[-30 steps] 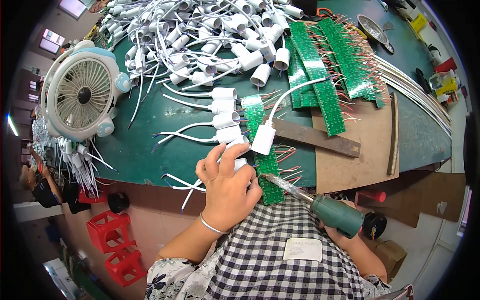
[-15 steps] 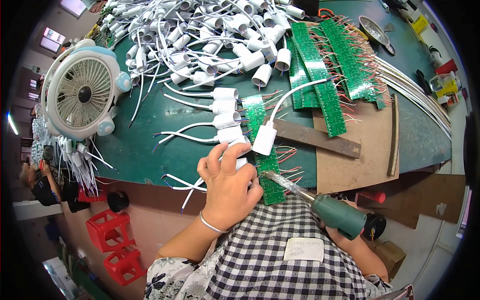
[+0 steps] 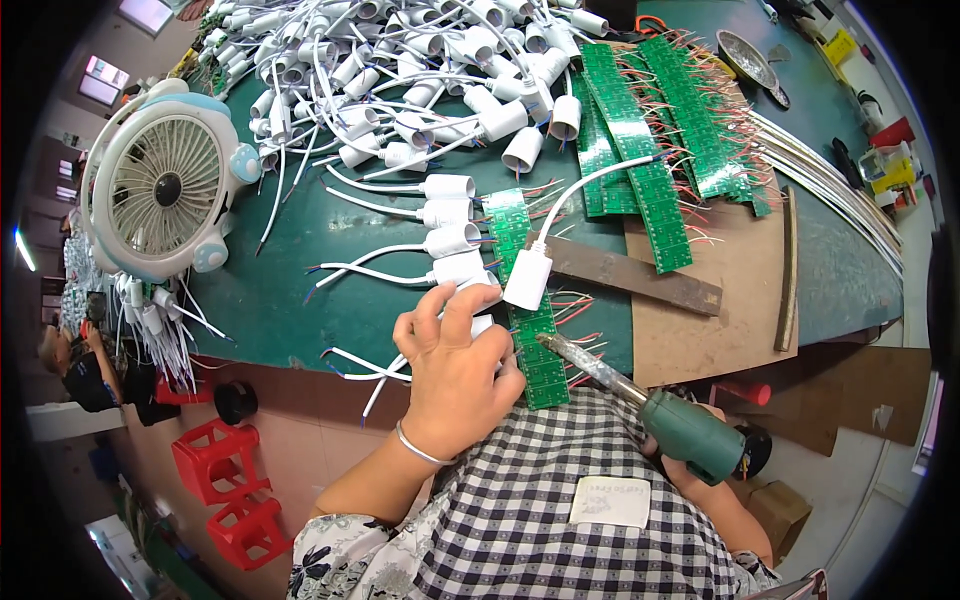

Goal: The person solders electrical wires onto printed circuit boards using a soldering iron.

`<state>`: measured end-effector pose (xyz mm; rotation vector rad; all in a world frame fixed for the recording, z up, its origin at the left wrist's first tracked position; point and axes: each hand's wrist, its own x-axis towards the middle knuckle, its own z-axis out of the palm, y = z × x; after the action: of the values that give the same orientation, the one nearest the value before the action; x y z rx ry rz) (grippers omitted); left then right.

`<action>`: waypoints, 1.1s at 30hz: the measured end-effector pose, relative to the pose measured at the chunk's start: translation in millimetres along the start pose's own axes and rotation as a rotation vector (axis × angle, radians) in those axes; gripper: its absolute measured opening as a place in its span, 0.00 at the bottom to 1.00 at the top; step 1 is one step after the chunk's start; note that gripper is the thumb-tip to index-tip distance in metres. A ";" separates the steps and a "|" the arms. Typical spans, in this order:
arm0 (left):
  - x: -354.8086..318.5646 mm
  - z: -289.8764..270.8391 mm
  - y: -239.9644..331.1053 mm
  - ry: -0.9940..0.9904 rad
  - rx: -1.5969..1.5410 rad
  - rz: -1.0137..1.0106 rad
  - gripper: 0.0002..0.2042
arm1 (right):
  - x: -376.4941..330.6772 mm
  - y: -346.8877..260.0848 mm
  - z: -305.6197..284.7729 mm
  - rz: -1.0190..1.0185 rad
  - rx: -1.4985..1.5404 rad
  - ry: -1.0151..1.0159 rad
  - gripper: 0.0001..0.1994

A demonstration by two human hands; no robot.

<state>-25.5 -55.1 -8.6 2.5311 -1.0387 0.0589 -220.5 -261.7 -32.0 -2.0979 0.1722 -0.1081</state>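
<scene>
My left hand is closed over a white lamp socket at the left edge of a green circuit board strip; its fingertips are partly hidden. My right hand, mostly covered by the tool, grips the green handle of a soldering iron. The iron's tip hovers over or just touches the strip's right side; I cannot tell which. Several white sockets with cables lie in a row left of the strip. Another white socket rests across the strip, its cable curving up to the right.
A heap of white sockets covers the back of the green table. Board strips with red and white wires lie on brown cardboard, beside a dark flat bar. A fan stands left; red stools are below.
My right hand has drawn the soldering iron slightly to the right, and its tip has shifted up and right on the strip. My left hand stays nearly still.
</scene>
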 end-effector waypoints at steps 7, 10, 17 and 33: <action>0.0 0.1 -0.3 -0.006 0.014 -0.006 0.05 | 2.0 1.1 2.3 0.003 0.053 0.027 0.17; -0.5 0.5 -0.9 -0.005 0.011 -0.002 0.05 | 4.8 0.9 1.7 0.008 0.096 0.009 0.17; 0.0 -0.4 -1.6 0.002 0.010 0.003 0.04 | 12.7 -5.2 1.7 -0.029 0.073 -0.017 0.14; 2.4 1.2 -1.9 -0.002 0.012 0.011 0.04 | -9.4 15.9 5.8 0.063 0.140 -0.021 0.23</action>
<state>-22.6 -55.9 -10.0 2.5371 -1.0561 0.0662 -230.2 -263.2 -48.7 -1.9514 0.2114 -0.0582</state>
